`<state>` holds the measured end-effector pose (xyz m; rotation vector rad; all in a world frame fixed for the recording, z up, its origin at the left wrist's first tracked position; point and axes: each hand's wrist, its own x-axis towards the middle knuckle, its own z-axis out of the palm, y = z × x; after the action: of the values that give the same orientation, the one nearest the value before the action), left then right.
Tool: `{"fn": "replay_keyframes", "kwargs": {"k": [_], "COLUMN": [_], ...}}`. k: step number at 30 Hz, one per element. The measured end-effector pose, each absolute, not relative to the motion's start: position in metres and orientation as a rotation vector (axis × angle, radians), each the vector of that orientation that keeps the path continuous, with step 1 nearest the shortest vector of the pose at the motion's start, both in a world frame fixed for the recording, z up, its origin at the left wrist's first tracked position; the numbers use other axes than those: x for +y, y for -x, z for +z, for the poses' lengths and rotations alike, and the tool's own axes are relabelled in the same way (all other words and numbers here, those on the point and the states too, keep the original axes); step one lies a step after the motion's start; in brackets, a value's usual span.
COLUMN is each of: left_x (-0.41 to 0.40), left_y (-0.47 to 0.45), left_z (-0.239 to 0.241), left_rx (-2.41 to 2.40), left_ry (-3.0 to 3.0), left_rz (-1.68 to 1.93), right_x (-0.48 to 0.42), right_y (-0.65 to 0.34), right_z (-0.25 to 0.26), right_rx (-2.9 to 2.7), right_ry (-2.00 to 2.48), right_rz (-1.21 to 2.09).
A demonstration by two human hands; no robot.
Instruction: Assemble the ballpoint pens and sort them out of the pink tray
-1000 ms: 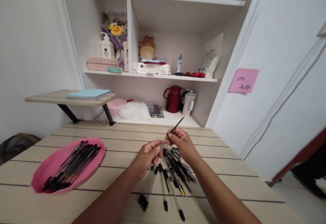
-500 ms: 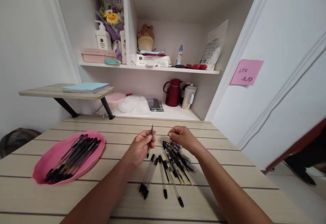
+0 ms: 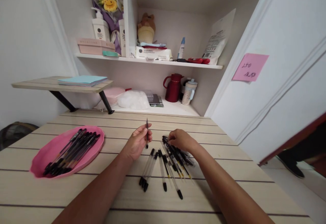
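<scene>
My left hand (image 3: 137, 141) is closed around a pen (image 3: 147, 134), held upright with its bare tip pointing up and its black end down. My right hand (image 3: 182, 139) reaches over the far end of a pile of black and clear pen parts (image 3: 175, 157). Its fingers are pinched together at the pile, and whatever is between them is hidden. In front of my left hand lie several clear pen barrels (image 3: 149, 171) with black ends. At the left, a pink tray (image 3: 38, 164) holds many capped black pens (image 3: 72, 152).
A small raised shelf (image 3: 38, 84) on black legs carries blue paper (image 3: 85, 79) at the left. Behind the tabletop (image 3: 122, 210) stand a plastic bag (image 3: 133, 100), a dark red jug (image 3: 173, 88) and a speckled cup (image 3: 187, 93). A person's leg and shoe show at the right.
My right hand has lowered onto the pile of pen parts. My left hand still holds the pen, now more upright. The view has shifted slightly.
</scene>
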<state>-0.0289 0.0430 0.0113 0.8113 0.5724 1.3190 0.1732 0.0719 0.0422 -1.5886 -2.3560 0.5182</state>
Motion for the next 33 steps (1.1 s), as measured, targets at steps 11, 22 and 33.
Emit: {"fn": "replay_keyframes", "kwargs": {"k": [11,22,33], "left_x": [0.045,0.04,0.035], "left_y": [0.029,0.019,0.015], "left_z": [0.007,0.006,0.012], "left_rx": [0.57,0.628,0.71], "left_ry": [-0.768,-0.834,-0.922], "left_rz": [1.316,1.274,1.251], "right_x": [0.083,0.083,0.086], "right_y": [-0.176,-0.142,-0.165], "right_z": [0.027,0.009,0.016], "right_rx": [-2.34,-2.065,-1.524], "right_ry": [1.723,1.819,1.35], "right_rz": [0.31,0.384,1.237]}}
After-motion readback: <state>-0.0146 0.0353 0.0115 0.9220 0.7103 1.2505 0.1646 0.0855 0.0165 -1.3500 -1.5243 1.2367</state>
